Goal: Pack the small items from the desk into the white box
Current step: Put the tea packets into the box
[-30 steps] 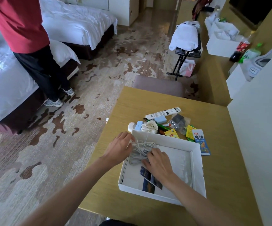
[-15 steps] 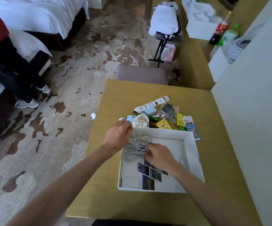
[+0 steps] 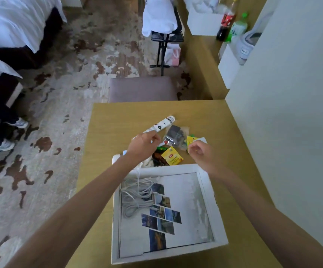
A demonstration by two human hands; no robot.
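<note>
Inside the shallow white cardboard box [image 3: 205, 192] on the wooden desk [image 3: 106, 132] lies only a coiled white cable [image 3: 137, 196], while the left hand [image 3: 143, 146] closes on a white tube [image 3: 161, 125] and the right hand [image 3: 201, 153], half-curled, reaches the unpacked packets.

Both hands have left the white box [image 3: 205, 182], where they were pressing on the coiled white cable [image 3: 137, 196]. The left hand [image 3: 143, 145] now reaches over the white tube [image 3: 161, 125]; the right hand [image 3: 201, 152] hovers by the yellow packets [image 3: 191, 140]. The cable lies released inside the box.
</note>
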